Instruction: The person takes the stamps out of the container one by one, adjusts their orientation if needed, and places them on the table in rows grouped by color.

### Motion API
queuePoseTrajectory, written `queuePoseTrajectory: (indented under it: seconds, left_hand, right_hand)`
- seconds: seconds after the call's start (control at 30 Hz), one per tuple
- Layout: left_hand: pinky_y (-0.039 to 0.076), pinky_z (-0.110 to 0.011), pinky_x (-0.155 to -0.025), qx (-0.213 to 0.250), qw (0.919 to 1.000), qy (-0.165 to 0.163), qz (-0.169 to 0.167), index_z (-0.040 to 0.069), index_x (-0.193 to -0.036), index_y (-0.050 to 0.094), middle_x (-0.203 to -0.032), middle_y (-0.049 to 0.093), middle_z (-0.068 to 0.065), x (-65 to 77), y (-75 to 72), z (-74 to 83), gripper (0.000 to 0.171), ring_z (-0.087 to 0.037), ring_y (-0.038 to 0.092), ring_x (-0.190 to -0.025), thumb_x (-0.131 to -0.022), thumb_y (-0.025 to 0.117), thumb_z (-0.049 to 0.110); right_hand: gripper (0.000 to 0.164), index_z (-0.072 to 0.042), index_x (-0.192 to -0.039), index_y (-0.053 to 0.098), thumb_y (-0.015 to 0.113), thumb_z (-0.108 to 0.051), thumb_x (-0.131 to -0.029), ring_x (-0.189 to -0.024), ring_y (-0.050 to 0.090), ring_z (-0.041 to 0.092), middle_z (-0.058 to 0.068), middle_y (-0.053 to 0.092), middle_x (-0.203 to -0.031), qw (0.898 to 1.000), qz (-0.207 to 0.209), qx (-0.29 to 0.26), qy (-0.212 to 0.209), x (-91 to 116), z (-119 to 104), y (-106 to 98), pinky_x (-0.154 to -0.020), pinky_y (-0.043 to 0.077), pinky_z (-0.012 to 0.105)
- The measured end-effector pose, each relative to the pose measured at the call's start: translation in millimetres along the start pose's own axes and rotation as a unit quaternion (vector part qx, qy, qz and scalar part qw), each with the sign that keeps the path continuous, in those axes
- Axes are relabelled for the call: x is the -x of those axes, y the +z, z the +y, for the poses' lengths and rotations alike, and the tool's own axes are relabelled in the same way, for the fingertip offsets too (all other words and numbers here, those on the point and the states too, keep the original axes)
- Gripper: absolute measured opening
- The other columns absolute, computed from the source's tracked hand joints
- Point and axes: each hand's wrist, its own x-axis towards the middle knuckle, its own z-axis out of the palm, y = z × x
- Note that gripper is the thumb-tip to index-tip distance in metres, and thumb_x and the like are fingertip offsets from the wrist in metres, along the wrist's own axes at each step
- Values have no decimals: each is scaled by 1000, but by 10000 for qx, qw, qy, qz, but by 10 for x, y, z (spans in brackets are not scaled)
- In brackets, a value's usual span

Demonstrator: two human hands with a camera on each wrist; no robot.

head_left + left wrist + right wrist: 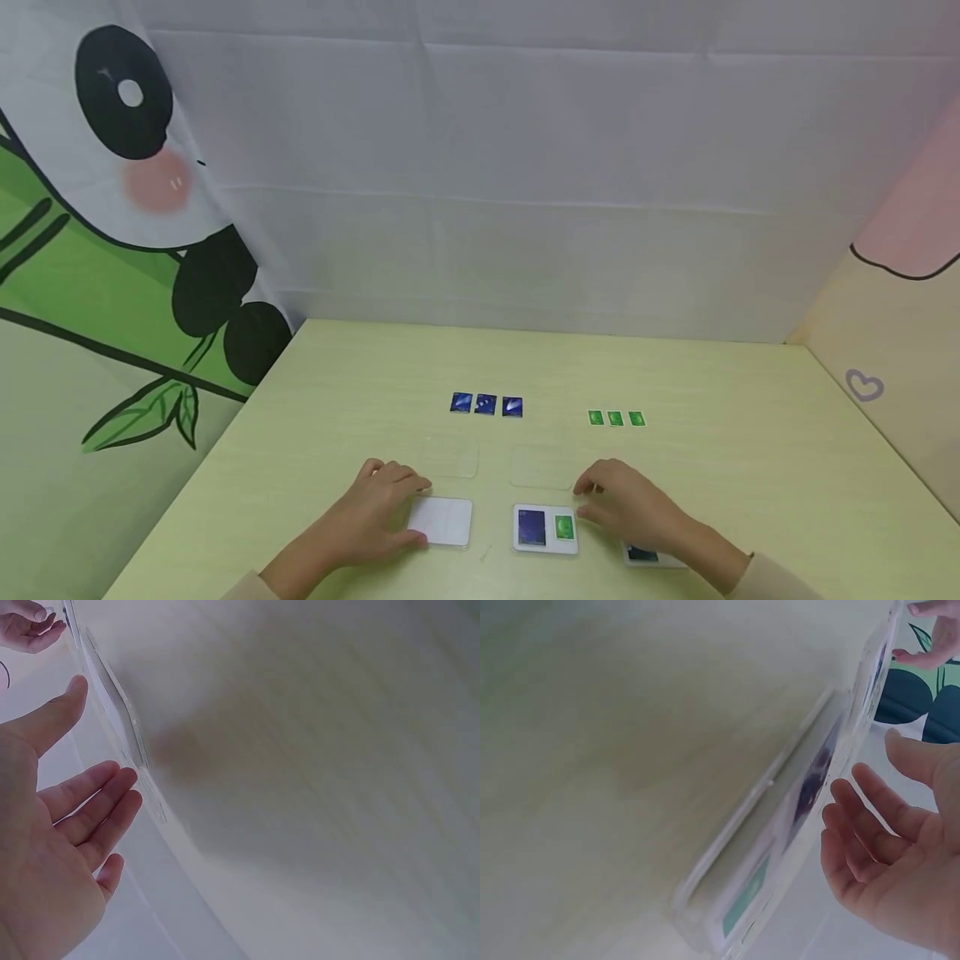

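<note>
A plain white rounded card (441,522) lies on the table with a clear rim about it. At its left side is my left hand (386,510), thumb by the near corner and fingers by the far one. To the right lies another white card (545,529) bearing a dark blue picture and a small green one. My right hand (630,500) hovers just right of it, fingers loosely bent and holding nothing. Partly hidden under the right wrist is a third white card (652,557); its blue and green patches show from the side in the right wrist view.
Farther back lie two clear rounded plates (453,457), hard to see against the pale table (360,367). Behind them are a row of small blue picture cards (485,404) and a row of small green ones (615,418). A white cloth (525,167) hangs behind the table.
</note>
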Motion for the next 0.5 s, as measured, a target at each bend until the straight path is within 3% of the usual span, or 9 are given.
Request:
queuePoseTrajectory:
  seconds: [0.2,0.5]
  left_hand:
    - [35,-42,-93,65,9999,-94,-113,14,-111,66,-107,66,5,-1,10,9,52,-12,56,-102,-71,80,44]
    - [35,-43,-94,100,9996,-125,-236,14,-112,66,-108,65,5,-21,3,22,52,-12,55,-103,-72,79,44]
  right_hand:
    - [22,-18,-102,67,68,-34,-87,-98,56,10,-11,65,-101,9897,238,1230,-698,44,-10,71,-89,49,34]
    - [26,-20,-103,66,65,-41,-88,-98,54,9,-12,64,-103,9841,522,1448,-888,101,-20,119,-84,46,34]
